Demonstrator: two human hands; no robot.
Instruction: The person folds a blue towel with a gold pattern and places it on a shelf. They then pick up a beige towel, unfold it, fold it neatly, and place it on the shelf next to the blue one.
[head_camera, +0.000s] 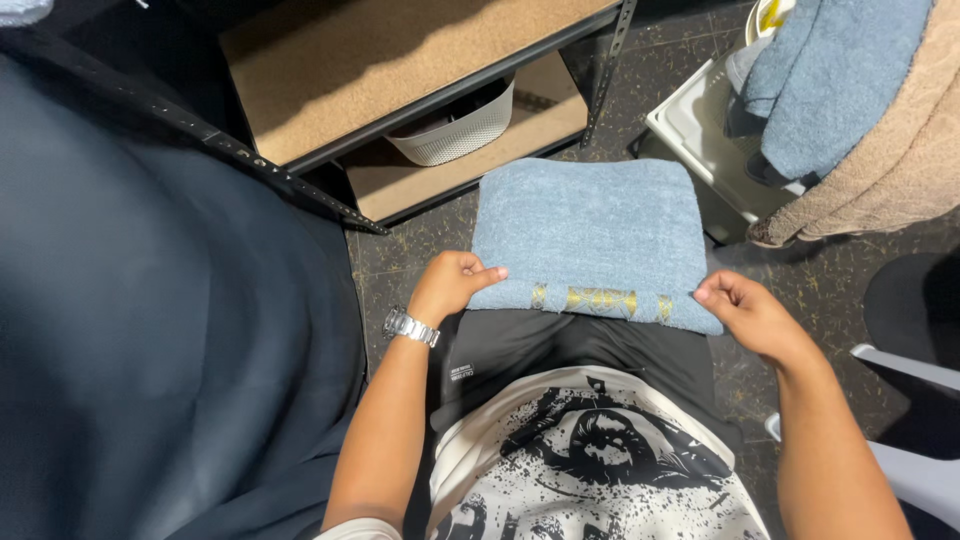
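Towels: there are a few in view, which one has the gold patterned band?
The folded blue towel on the lap, pinched at its near corners by both hands. The blue and tan towels at upper right show none.

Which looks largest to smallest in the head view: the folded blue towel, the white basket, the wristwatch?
1. Folded blue towel, pinched at its near corners by the left hand and right hand.
2. White basket, partly hidden under the shelf, farther away.
3. Wristwatch.

Blue towel (590, 235) lay folded flat across my lap, rectangular, long side left-right. Gold patterned band ran along its near edge. I pinched both near corners; far edge hung out over the floor.
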